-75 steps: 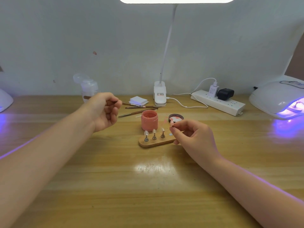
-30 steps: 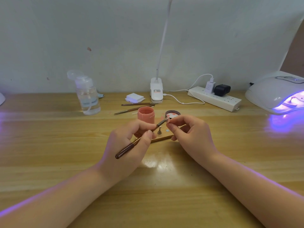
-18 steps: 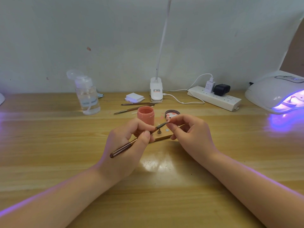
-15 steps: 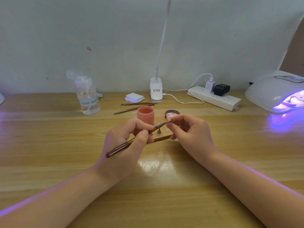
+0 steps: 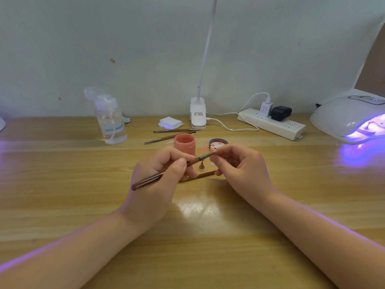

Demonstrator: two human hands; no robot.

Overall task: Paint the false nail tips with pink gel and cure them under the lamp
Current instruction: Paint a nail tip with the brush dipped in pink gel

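My left hand (image 5: 160,178) grips a brown nail brush (image 5: 166,173), bristles pointing right. The brush tip touches a false nail tip (image 5: 214,152) pinched between thumb and forefinger of my right hand (image 5: 239,170). Behind the hands stands an open pink gel jar (image 5: 184,143), its lid (image 5: 217,142) lying to the right. A wooden nail-tip stand (image 5: 205,173) lies between my hands, mostly hidden, with one metal holder (image 5: 201,165) showing. The white curing lamp (image 5: 352,115) glows violet at the far right.
A clear pump bottle (image 5: 109,119) stands back left. Two spare brushes (image 5: 168,135) and a pad stack (image 5: 170,123) lie behind the jar. A clip desk lamp (image 5: 198,113) and a power strip (image 5: 273,124) with plugs sit by the wall.
My left hand brought the brush from the left over to the nail tip in my right hand. In the last half second the brush handle dipped slightly lower.
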